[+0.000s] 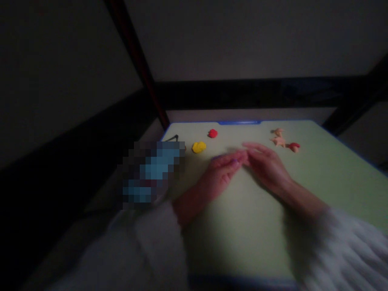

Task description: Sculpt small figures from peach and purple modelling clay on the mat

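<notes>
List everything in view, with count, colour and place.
Tabletop: one, pale yellow-green, blue-edged, under the hands
Blue strip: one, blue, tabletop's far edge
Red lump: one, red, far left on tabletop
Yellow lump: one, yellow, nearer than the red lump
Peach pieces: three, peach, one red-topped, far right
Bluish-purple bits: two visible, by the left hand; unclear whether joined
Pixelated thing: light blue, left; identity and count hidden
Post: one, dark red, behind, left
Wall: grey, background
Hands: two, left and right, centre, close together
Sleeves: two, whitish, bottom
</notes>
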The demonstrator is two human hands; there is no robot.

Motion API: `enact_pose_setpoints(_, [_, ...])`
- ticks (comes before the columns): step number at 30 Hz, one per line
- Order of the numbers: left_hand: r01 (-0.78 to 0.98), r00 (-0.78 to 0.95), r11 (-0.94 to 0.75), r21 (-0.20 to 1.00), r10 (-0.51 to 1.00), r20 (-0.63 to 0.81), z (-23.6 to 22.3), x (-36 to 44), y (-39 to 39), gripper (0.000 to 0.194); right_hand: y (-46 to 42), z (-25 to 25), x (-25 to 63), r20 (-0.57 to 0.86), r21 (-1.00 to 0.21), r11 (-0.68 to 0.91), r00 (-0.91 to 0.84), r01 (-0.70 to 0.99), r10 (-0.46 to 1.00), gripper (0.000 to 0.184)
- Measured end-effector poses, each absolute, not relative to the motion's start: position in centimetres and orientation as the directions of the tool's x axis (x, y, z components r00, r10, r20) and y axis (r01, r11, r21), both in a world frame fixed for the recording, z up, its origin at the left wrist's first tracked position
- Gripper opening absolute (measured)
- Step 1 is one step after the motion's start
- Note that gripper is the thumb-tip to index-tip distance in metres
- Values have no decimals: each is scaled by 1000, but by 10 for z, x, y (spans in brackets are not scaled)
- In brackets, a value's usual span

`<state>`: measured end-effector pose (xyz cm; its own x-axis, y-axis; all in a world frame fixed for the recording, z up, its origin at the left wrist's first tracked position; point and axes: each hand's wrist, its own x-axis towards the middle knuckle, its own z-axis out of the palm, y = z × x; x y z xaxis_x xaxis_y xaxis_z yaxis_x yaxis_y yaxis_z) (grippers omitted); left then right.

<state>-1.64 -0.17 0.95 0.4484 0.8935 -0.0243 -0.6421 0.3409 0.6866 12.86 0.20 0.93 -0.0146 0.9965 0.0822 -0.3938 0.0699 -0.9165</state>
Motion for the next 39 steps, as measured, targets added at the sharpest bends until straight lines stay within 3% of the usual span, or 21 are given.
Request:
enact_pose_setpoints(7, [-621, 431, 416, 665, 889, -154, 12, -15, 3, 19, 1, 8, 129, 80, -929, 60, -39, -366, 996, 8])
enact_pose_setpoints(14, [-587, 318, 442, 678, 896, -309, 22, -16, -2, 36, -3, 13, 126, 114, -950, 112, 11, -292, 993, 13])
enact_pose_setpoints(19, [-491, 441, 385, 782, 883, -158, 11, -20, -3, 43, -7, 14, 124, 139, -973, 123, -72, -198, 988, 19])
enact_pose_setpoints(25, [-542, 406, 283, 791, 913, -49, 2, -14, 2, 14, -8, 14, 124, 238, -967, 226, -99, -117, 966, 20])
enact_pose_setpoints(30, [-530, 391, 276, 802, 919, -57, 0, -11, 4, 25, -11, 20, 125, 320, -932, 347, -213, 104, 923, 20])
enact_pose_setpoints(34, [-513, 368, 238, 825, 929, -39, 0, -11, 3, 32, -10, 18, 125, 342, -939, 343, -174, -29, 923, 10])
enact_pose_setpoints(39, [-498, 348, 204, 843, 937, -21, 3, -10, 3, 30, -4, 11, 126, 264, -933, 219, -131, -285, 956, 16])
